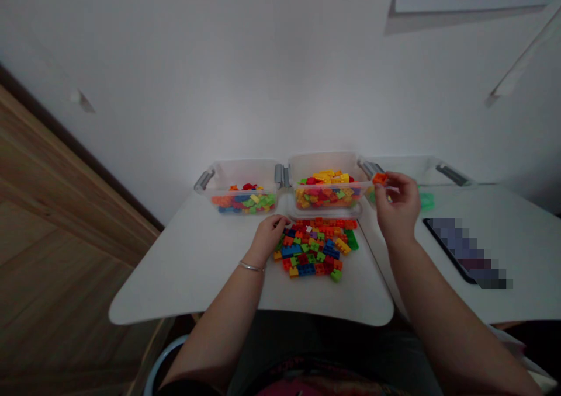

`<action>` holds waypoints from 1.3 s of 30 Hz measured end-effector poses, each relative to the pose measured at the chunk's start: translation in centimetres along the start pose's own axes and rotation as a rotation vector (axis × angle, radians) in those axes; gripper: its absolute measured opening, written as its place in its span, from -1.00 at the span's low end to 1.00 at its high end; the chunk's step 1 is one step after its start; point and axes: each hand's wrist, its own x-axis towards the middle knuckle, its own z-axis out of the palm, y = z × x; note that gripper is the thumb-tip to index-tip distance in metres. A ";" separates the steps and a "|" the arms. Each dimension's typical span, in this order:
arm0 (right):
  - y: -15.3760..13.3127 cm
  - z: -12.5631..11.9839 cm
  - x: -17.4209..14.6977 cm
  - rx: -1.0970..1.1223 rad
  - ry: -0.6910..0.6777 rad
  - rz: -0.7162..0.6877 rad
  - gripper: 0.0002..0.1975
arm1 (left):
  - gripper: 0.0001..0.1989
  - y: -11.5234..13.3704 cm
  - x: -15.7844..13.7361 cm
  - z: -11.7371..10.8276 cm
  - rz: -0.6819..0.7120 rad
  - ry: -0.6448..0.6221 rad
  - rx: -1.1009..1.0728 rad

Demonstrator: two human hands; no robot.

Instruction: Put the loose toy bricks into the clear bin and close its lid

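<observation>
My right hand [400, 212] is raised at the front edge of the right-hand box, pinching an orange toy building brick [380, 178] between thumb and fingers. A flat heap of toy building bricks [313, 247] in red, blue, green, yellow and orange lies on the white table [210, 256]. At the upper left edge of that heap rests my left hand [265, 236], its fingers curled together; whatever they may hold is hidden.
Behind the heap stand a left clear box [245, 174] and a middle clear box [324, 161], both holding bricks. A right clear box [407, 165] contains some green pieces. A phone [460, 256], partly pixelated, lies at right. The wall rises behind the boxes.
</observation>
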 end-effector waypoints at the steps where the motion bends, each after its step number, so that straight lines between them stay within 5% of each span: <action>1: -0.1 0.5 0.7 0.011 0.002 -0.016 -0.71 | -0.70 0.0 0.0 0.0 0.001 0.001 0.000; 10: 1.1 4.2 3.9 -0.229 -0.151 -0.064 -0.75 | -0.71 0.2 -0.1 -0.1 0.008 0.001 0.000; 26: -0.2 5.7 4.9 -0.699 -0.519 0.222 -0.74 | -0.69 -0.4 0.1 0.1 0.016 0.006 -0.001; 32: 0.3 5.9 4.6 -0.615 -0.455 0.205 -0.66 | -0.69 -0.1 0.0 0.0 0.005 -0.008 -0.020; 39: 1.1 4.5 3.2 -0.271 -0.317 0.002 -0.66 | -0.71 0.1 -0.1 -0.1 -0.003 -0.001 -0.013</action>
